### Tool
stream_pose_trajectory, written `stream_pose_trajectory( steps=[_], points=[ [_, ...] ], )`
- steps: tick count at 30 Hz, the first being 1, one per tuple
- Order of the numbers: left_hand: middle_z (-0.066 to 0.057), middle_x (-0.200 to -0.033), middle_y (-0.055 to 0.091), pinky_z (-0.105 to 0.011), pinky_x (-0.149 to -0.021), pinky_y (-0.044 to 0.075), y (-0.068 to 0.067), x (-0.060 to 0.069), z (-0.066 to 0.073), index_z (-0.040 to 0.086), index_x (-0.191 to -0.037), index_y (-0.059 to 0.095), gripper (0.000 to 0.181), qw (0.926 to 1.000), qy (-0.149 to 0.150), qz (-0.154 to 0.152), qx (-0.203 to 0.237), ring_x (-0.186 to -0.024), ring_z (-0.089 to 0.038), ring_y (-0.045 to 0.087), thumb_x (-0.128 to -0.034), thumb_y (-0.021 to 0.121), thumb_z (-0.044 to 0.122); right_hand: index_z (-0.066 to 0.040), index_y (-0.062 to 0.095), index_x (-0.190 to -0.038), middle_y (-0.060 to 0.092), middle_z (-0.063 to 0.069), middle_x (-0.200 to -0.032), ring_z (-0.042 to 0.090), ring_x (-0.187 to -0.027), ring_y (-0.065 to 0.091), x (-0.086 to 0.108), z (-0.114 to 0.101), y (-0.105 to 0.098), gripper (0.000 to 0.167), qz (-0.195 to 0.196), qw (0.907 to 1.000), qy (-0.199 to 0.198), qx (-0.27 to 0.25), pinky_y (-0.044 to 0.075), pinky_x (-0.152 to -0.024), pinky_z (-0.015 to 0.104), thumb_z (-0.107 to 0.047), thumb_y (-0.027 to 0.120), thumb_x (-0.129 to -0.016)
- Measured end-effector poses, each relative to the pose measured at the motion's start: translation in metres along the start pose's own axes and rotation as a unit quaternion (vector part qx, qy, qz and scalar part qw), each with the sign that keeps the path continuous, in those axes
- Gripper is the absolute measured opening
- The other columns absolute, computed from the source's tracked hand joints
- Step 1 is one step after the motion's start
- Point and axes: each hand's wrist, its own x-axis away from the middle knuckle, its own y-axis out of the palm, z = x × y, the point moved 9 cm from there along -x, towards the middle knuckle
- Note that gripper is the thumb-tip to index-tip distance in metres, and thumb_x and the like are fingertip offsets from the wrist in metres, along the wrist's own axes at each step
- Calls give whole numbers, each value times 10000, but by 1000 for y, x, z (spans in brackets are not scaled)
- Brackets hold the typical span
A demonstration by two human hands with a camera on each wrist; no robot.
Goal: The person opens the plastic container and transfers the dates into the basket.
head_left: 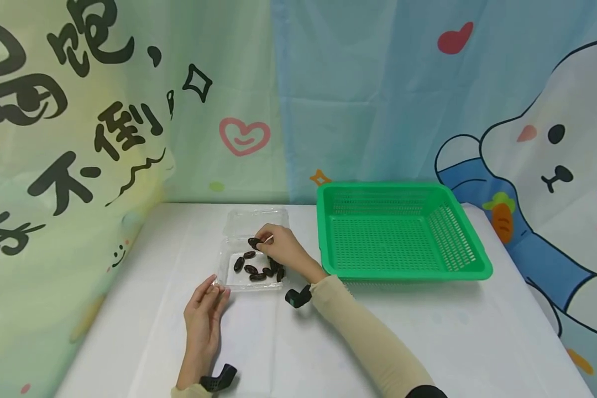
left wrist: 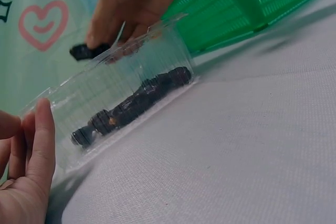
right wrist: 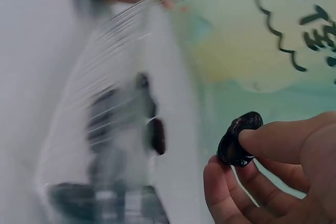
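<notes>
A clear plastic box [head_left: 223, 271] with its lid folded back holds several dark, glossy oval pieces [head_left: 257, 277]. My right hand [head_left: 283, 249] pinches one dark piece [right wrist: 239, 140] between thumb and fingers, above the box. At the box's near left corner, my left hand [head_left: 204, 320] touches the wall with its fingertips, fingers fairly straight. Through the clear side in the left wrist view, dark pieces [left wrist: 128, 109] lie along the bottom. The box is blurred in the right wrist view.
A green perforated basket [head_left: 403, 275] stands right of the box on the white-covered table [head_left: 288, 354]. Behind hangs a printed curtain [head_left: 348, 99] with a cartoon bear and hearts. Black wrist mounts [head_left: 219, 378] show at both wrists.
</notes>
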Motion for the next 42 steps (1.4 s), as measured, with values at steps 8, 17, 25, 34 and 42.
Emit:
stream_pose_trajectory(
  steps=[8,17,25,34,42],
  points=[
    [-36,-1065,630,-270,-1040,612,-4,1,0,15,-1370,598,327,9998,-99,135,57,-986,-96,685,-1045,575,-11,24,666,-1208,691,156,-1109,359,-968,731,3,7,-19,220,4,9682,868,-2347,661,-957,499,-32,674,-996],
    [-44,-1100,626,-266,-1050,605,-3,3,-3,-15,-1438,537,394,9998,-176,65,-102,-1020,-99,684,-1048,587,15,59,600,-1296,686,95,-1026,255,-941,740,17,21,-63,302,365,9297,1329,-3416,679,-919,351,14,646,-1001],
    [-50,-1086,626,-270,-1036,615,-8,3,-2,0,-1391,583,348,9998,-120,138,30,-1010,-112,684,-1042,590,-1,45,523,-1421,592,250,-1376,274,-1098,713,27,42,-107,421,543,9212,1401,-3588,666,-939,287,-17,637,-1021],
    [-52,-1099,601,-262,-1029,613,-2,1,0,-23,-1413,538,365,10000,50,-8,-59,-995,-91,672,-1052,579,12,22,460,-1492,508,255,-1501,236,-1173,688,36,70,-144,478,637,9206,1551,-3527,623,-1041,294,-53,615,-1046],
    [-36,-1093,601,-259,-1035,613,-1,1,-2,-14,-1425,541,375,9999,-105,101,-30,-990,-90,667,-1051,575,3,2,434,-1545,452,211,-1574,305,-1362,596,38,108,-160,500,780,9117,2203,-3379,580,-1112,295,-52,572,-1067]
  ],
)
